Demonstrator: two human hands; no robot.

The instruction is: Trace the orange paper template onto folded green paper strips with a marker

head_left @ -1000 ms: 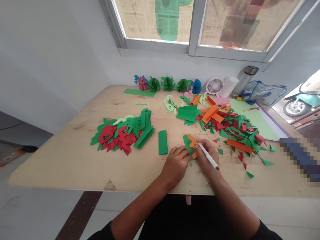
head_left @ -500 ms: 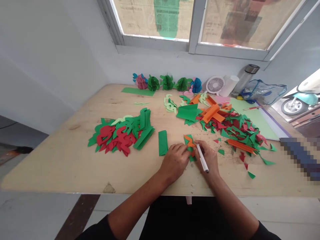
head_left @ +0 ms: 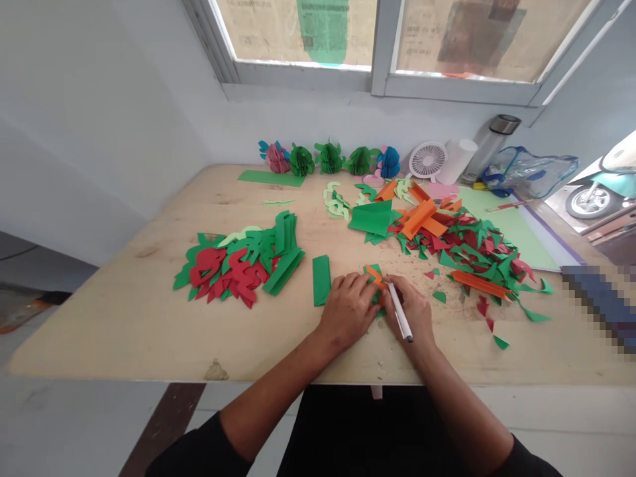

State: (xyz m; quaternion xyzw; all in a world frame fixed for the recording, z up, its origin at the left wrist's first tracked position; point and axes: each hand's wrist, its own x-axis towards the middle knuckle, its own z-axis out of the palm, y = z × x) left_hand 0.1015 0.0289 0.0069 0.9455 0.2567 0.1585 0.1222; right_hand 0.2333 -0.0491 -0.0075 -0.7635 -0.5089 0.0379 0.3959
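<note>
My left hand (head_left: 348,309) rests on the table with its fingers bent, pressing an orange paper cutout (head_left: 374,273) down on a green paper piece (head_left: 368,269). Most of both papers is hidden under my fingers. In my right hand (head_left: 416,311), closed against the same papers, is a white pen (head_left: 400,314) with its dark end toward me. Its writing tip is too small to make out at the cutout's edge. Just left of my left hand lies a folded green paper strip (head_left: 321,281).
Red and green cutouts (head_left: 233,271) are piled on the left. Paper scraps (head_left: 477,255) and orange folded strips (head_left: 420,218) heap on the right. Along the wall stand honeycomb paper figures (head_left: 329,158), a small fan (head_left: 428,161) and a bottle (head_left: 491,149).
My left hand has shifted slightly over the orange cutout, covering more of it. The pen stays in my right hand at almost the same spot. The camera view has moved a little.
</note>
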